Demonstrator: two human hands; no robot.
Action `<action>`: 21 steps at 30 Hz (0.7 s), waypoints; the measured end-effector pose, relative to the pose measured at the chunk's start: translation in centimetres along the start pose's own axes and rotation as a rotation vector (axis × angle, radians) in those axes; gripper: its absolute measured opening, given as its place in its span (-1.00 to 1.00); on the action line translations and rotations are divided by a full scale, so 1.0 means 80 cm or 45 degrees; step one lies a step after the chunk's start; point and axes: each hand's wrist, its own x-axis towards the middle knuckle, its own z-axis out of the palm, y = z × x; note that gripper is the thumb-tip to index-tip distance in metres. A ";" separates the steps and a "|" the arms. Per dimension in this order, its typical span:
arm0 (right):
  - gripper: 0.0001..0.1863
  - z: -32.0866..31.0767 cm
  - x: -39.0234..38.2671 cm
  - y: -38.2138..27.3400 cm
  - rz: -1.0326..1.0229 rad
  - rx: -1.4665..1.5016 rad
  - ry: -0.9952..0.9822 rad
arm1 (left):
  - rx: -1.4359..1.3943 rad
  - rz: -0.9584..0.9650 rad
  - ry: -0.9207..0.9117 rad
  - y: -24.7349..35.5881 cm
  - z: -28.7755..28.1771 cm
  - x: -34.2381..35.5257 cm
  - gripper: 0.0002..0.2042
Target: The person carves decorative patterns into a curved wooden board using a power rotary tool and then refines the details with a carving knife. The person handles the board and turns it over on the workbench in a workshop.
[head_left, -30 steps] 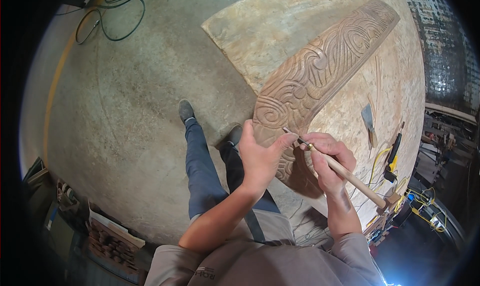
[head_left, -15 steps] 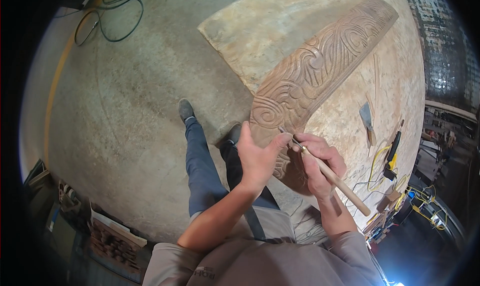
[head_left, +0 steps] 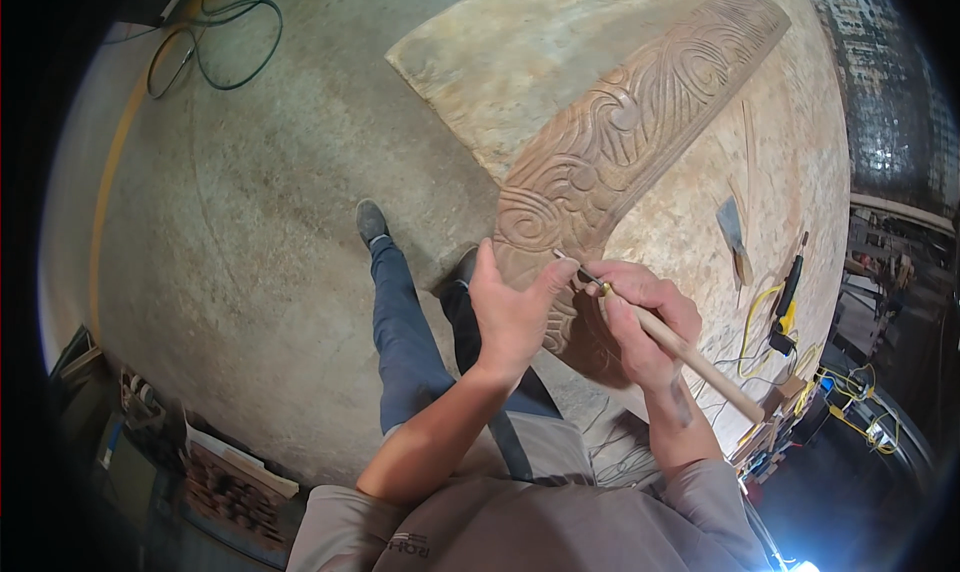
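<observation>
A brown carved wooden panel (head_left: 640,137), bent like an elbow and covered in raised swirls, lies across a pale worktable, its near end hanging past the edge. My right hand (head_left: 650,317) is closed around a carving gouge (head_left: 705,367) with a pale wooden handle and a brass-coloured ferrule. The gouge slants down to the left, its metal tip at the panel's surface near a spiral. My left hand (head_left: 515,312) grips the panel's near left edge, its thumb pressed beside the gouge's blade; some of its fingers are hidden.
On the worktable (head_left: 470,82) right of the panel lie a scraper (head_left: 732,234), thin wood strips (head_left: 748,152) and a black-and-yellow tool (head_left: 788,302) with a cord. A dark hose (head_left: 240,77) coils on the floor at far left. Cables and clutter (head_left: 790,412) crowd the lower right.
My right hand and the gouge's handle have shifted slightly right, while the tip has moved a little left and up. My left hand stays nearly in place on the panel.
</observation>
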 end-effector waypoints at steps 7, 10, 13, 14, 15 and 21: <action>-0.88 -0.012 0.008 0.004 -0.156 -0.040 -0.121 | -0.054 -0.107 0.025 0.016 0.018 -0.008 -0.71; -0.87 -0.011 0.024 0.001 0.176 0.068 -0.199 | -0.050 0.059 0.014 0.000 -0.002 0.002 -0.70; -0.86 -0.022 -0.004 0.009 0.001 -0.069 -0.055 | -0.051 0.042 -0.076 -0.017 0.006 -0.007 -0.65; -0.86 -0.015 -0.012 0.032 -0.169 0.040 0.122 | -0.053 0.026 -0.130 -0.022 0.013 0.001 -0.62; -0.86 -0.013 -0.016 0.036 -0.178 0.039 0.130 | -0.051 0.033 -0.140 -0.022 0.015 -0.001 -0.62; -0.87 -0.013 0.006 0.026 -0.170 0.124 -0.016 | 0.151 0.026 -0.075 0.008 0.013 -0.003 -0.69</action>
